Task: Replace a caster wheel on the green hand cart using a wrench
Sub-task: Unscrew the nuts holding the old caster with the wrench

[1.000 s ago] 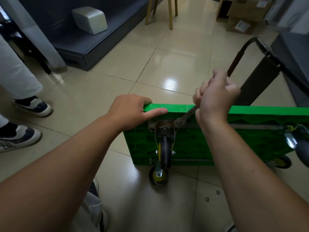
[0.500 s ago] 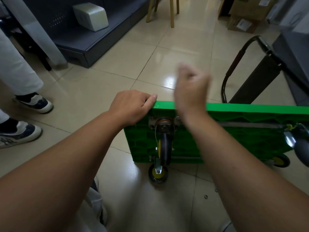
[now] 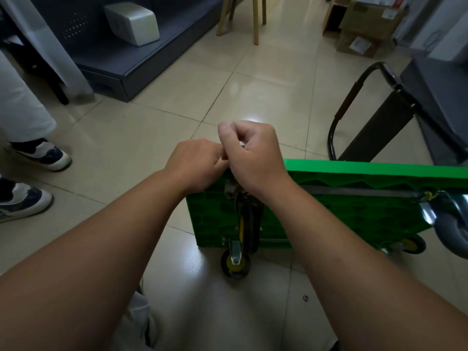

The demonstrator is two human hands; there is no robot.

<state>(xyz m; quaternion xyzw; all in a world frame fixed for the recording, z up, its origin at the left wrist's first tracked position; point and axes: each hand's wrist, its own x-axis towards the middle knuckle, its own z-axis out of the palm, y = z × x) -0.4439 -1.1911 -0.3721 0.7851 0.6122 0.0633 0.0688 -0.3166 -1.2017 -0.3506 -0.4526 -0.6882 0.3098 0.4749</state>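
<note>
At the green hand cart's [image 3: 367,171] upper-left corner, my right hand [image 3: 253,158] pinches a small metal part [image 3: 242,145] and touches my left hand [image 3: 197,164], whose fingers I cannot make out.

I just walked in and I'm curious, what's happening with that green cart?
A person has the green cart tipped on its side on the floor. Both hands meet at its top corner, just above a wheel. The right hand is curled and seems to pinch a small shiny part. Whether the left hand holds anything is hidden.
</note>
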